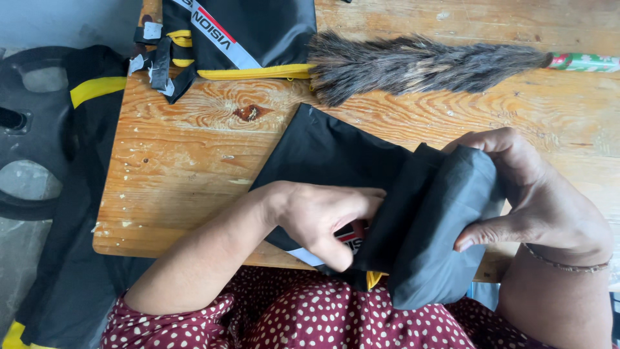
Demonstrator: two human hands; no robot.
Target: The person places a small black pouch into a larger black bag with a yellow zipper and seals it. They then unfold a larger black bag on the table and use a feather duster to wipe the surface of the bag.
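Observation:
A black fabric piece (323,152) lies on the wooden table (181,161), partly folded or rolled at its right end into a thick bundle (445,220). My left hand (323,216) presses on the fabric near a red-white-black label and a bit of yellow trim. My right hand (536,194) wraps around the rolled bundle, thumb underneath and fingers over its top edge.
A feather duster (420,64) with a red and green handle lies across the table's far side. Another black fabric item (239,32) with yellow trim and straps sits at the top left. Black and yellow fabric (71,258) hangs off the left edge beside a dark weight plate (29,129).

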